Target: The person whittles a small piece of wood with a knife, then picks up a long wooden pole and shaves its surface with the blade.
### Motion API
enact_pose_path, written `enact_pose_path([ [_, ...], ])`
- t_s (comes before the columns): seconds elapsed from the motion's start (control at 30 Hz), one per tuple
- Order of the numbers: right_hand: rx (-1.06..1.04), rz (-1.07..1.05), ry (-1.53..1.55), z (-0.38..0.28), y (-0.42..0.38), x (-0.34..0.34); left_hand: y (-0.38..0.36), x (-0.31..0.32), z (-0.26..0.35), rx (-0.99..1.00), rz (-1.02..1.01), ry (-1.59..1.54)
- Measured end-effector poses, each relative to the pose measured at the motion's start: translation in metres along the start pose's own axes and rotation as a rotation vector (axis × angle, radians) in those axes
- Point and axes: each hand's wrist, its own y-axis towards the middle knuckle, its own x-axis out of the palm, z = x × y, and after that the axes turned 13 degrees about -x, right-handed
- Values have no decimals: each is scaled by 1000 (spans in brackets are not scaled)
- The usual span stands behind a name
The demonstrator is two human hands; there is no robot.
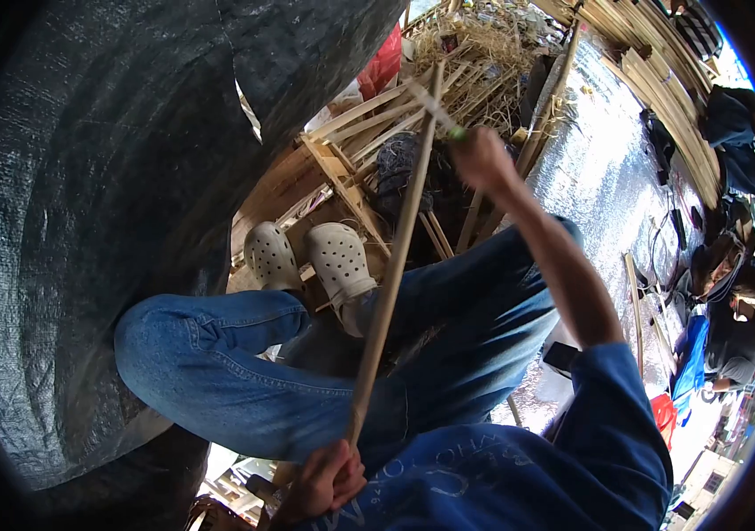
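Plainly, everything hangs on the wooden pole (402, 243), which slants from the person's waist, over the lap, out past the feet, so keeping it steady seems the first thing to get right. The left hand (333, 478) is closed around the near end, close to the shirt, and a firm grip there should stop the pole from rolling. Near the far end the right hand (486, 161) clasps a knife (446, 122) by its handle, a bit of green showing by the fist, with the blade crossing the pole (it is blurred, so whether the edge bites or only passes over, I cannot tell). A shallow angle and light, even strokes aimed away from the body would probably serve best, since a steep edge could dig in and jump. The wide gap between the two hands is worth keeping, the left one staying well behind the blade. Below the pole, the legs in blue jeans (218, 389) are bent, and the pale clogs (337, 257) lie just to one side of its line, so I would keep each stroke clear of both knees and toes. Farther out, loose wooden slats and a heap of straw-like scraps (483, 44) lie beyond the feet, with a silvery foil sheet (603, 133) to the right and a dark tarp (85, 195) to the left; the far tip wants room among those slats so nothing knocks it mid-stroke.
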Motion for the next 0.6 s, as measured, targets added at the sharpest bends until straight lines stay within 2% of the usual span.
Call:
enact_pose_path([
  [0.03,306,30,269,1,8,-30,0,0,-3,-39,-16,-16],
  [0.1,546,57,245,42,35,-32,3,0,-4,-59,-38,-38],
  [0.13,453,68,186,43,34,-40,4,0,-4,-83,-60,-62],
  [0.2,468,83,231,35,28,-39,11,-2,1,-68,-44,-91],
  [0.27,-24,30,21,9,2,-27,18,-1,7,-60,-29,-138],
  [0.33,-57,43,355,-62,-46,-41,23,2,18,-29,20,-100],
  [0.37,-82,-8,420,-83,-64,-32,26,4,24,-23,21,-100],
  [0.4,-277,-62,408,-101,-84,-30,32,7,29,-28,28,-117],
  [0.47,-508,-293,488,-141,-121,-21,44,10,38,30,44,-68],
  [0.53,-518,-302,630,-158,-137,-14,49,9,45,37,26,-48],
  [0.6,-488,-316,668,-167,-141,-9,52,7,51,80,106,19],
])
